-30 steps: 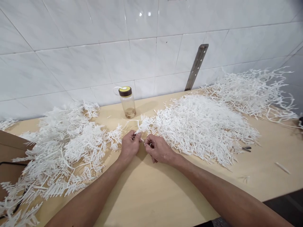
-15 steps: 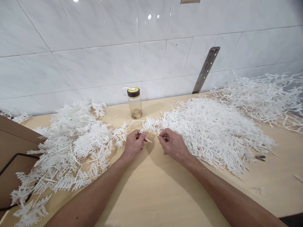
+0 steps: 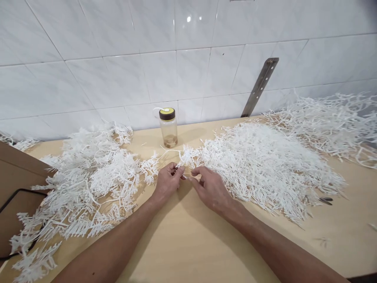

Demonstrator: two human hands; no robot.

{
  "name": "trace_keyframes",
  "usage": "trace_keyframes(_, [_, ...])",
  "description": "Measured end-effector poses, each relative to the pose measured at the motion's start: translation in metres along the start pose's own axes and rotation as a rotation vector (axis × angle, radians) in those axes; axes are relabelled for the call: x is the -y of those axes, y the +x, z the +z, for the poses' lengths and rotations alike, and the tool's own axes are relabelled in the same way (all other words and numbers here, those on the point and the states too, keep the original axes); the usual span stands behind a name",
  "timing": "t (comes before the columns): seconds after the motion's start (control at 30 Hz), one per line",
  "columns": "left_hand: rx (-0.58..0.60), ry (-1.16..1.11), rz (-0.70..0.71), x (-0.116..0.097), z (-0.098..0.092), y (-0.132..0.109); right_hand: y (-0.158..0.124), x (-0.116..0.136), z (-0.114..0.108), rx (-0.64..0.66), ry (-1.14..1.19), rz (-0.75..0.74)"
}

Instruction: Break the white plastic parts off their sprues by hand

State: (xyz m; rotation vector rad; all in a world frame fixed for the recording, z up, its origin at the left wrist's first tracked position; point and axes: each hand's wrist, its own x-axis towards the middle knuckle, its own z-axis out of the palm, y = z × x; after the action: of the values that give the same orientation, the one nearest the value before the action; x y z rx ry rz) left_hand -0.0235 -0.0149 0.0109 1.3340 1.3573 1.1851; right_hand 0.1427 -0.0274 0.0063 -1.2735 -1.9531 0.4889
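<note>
My left hand (image 3: 168,181) is closed, with thumb and forefinger pinching a small white branched plastic sprig; most of the sprig is hidden by the fingers. Just to its right is my right hand (image 3: 208,188), its thumb and forefinger slightly apart and their tips close to the sprig's end. I see nothing between them. Behind the hands lies a clump of white branched sprigs (image 3: 190,156), joined to a large heap of loose white sprigs (image 3: 265,161) on the right. Another tangled heap of white sprigs (image 3: 108,173) spreads out on the left.
A clear bottle (image 3: 169,129) with a dark and yellow lid stands behind the hands. Against the tiled wall leans a metal bracket (image 3: 259,87). Small dark snips (image 3: 326,201) lie beside the right heap. A cardboard box (image 3: 20,173) stands at the left edge of the wooden table (image 3: 188,243).
My right hand has moved left toward my left hand, and its closed thumb and forefinger have parted. The left hand keeps its pinch. The view has shifted slightly.
</note>
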Motion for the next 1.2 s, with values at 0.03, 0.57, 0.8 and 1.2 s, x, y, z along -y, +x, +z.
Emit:
trace_keyframes(0.03, [0.010, 0.016, 0.018, 0.000, 0.000, -0.001, -0.002, 0.001, 0.005, 0.031, 0.010, 0.003])
trace_keyframes(0.57, [-0.008, 0.200, 0.133, -0.001, 0.002, -0.005, 0.000, -0.005, 0.011, 0.088, 0.114, -0.034])
trace_keyframes(0.8, [-0.065, 0.207, 0.099, 0.003, 0.000, 0.001, -0.012, 0.011, 0.024, 0.133, 0.036, -0.153])
trace_keyframes(1.2, [0.039, 0.013, 0.082, 0.007, 0.003, -0.002, 0.012, -0.013, -0.022, -0.200, 0.055, 0.017])
